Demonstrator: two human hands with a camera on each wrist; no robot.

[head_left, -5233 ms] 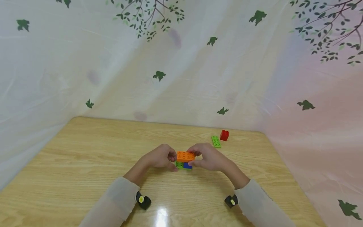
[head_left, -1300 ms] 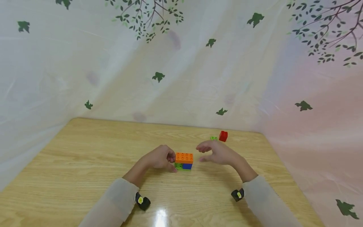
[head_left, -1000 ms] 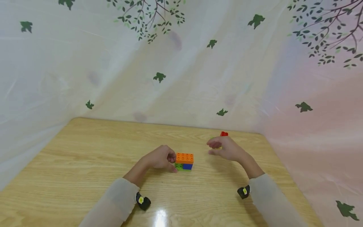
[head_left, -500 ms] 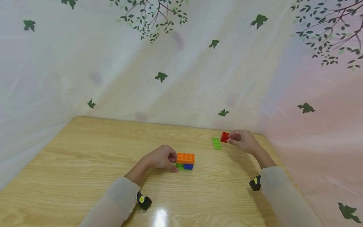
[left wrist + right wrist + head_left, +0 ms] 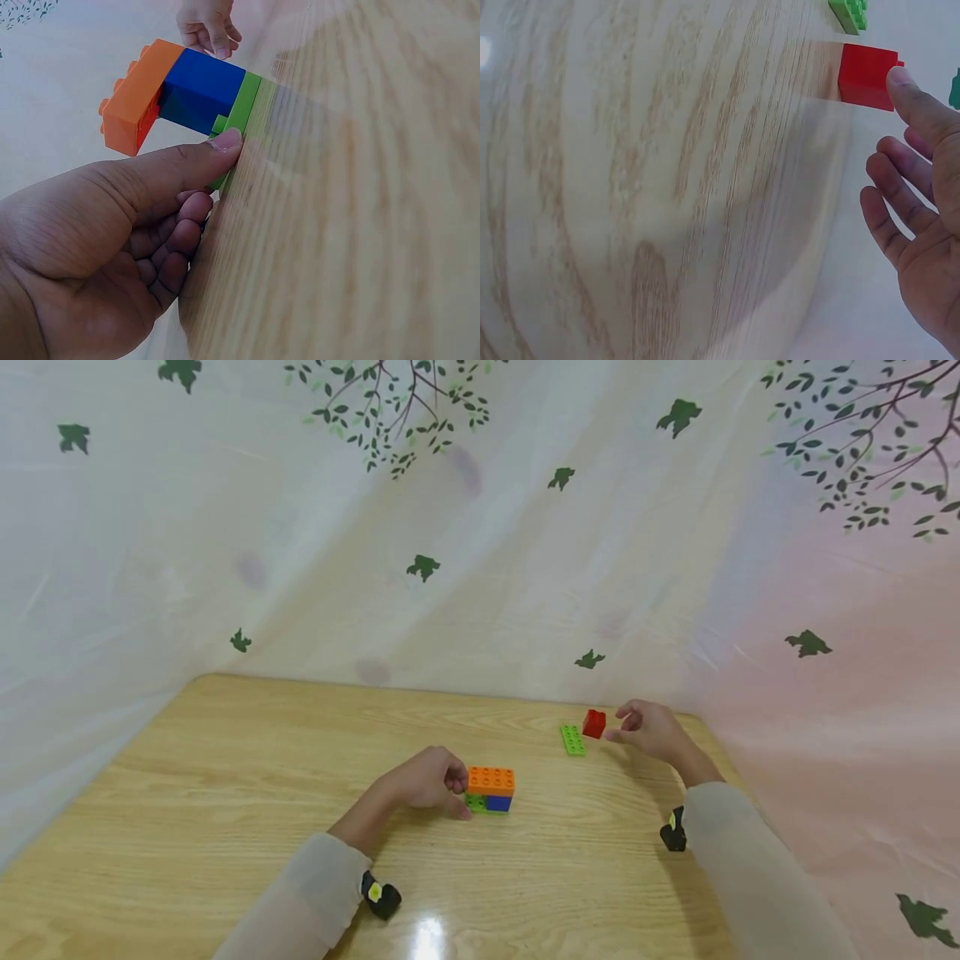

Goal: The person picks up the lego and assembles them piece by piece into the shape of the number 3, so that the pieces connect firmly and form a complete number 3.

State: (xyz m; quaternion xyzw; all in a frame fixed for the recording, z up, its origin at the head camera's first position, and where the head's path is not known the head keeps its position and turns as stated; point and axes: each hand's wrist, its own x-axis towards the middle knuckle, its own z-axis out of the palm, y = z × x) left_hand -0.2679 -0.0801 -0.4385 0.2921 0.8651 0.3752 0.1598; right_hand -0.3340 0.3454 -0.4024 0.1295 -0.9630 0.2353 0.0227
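Note:
A small stack of toy building bricks stands mid-table: a green base plate (image 5: 245, 101), a blue brick (image 5: 498, 803) on its right part, and an orange brick (image 5: 491, 781) across the top, overhanging to the left. My left hand (image 5: 429, 781) grips the left end of the green plate, its thumb on the near edge and fingers curled behind. My right hand (image 5: 651, 729) is just right of a red brick (image 5: 594, 724) near the far edge, fingers loosely bent and holding nothing. In the right wrist view the thumb overlaps the red brick (image 5: 866, 77); contact there is unclear.
A loose light-green flat plate (image 5: 573, 740) lies left of the red brick. The wooden table (image 5: 247, 793) ends at a pale cloth backdrop (image 5: 337, 568) printed with leaves and birds. Dark wrist cameras (image 5: 381, 896) sit at both sleeves.
The right hand has let go of the orange brick, which now rests on the blue one, and moved right and away to the red brick. The left hand has stayed in place.

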